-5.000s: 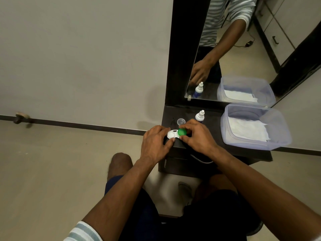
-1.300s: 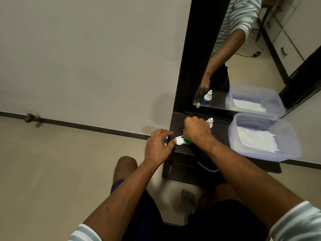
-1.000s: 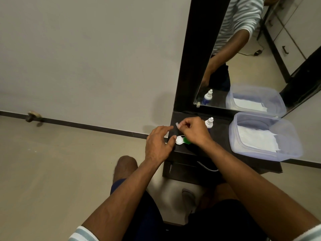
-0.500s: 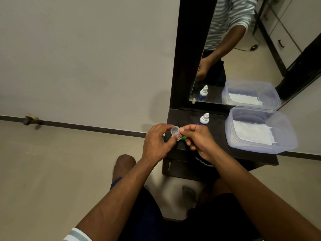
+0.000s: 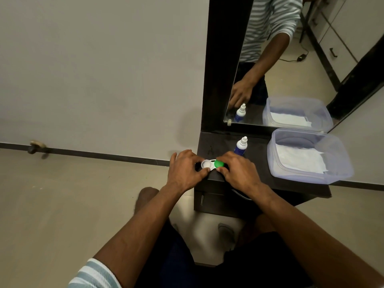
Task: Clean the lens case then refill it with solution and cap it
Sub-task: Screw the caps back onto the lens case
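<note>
Reaching forward from the lap, both forearms angle in toward the near left corner of the dark dresser top (image 5: 257, 177). Left hand (image 5: 182, 170) palm down, fingers curled, thumb and fingertips pinching the white cap (image 5: 206, 163) on the left well of the lens case (image 5: 212, 164). Right hand (image 5: 239, 170) palm down, fingers bent, thumb and forefinger gripping the green cap (image 5: 219, 163) on the right well. Case lies flat at the dresser edge, between the two hands, touching both. Just behind the right hand stands the solution bottle (image 5: 241, 146), upright, white nozzle, blue body. Right of it, well apart, a clear plastic tub (image 5: 340, 165) with white tissue (image 5: 299, 161) inside. Mirror (image 5: 291, 65) at the back.
</note>
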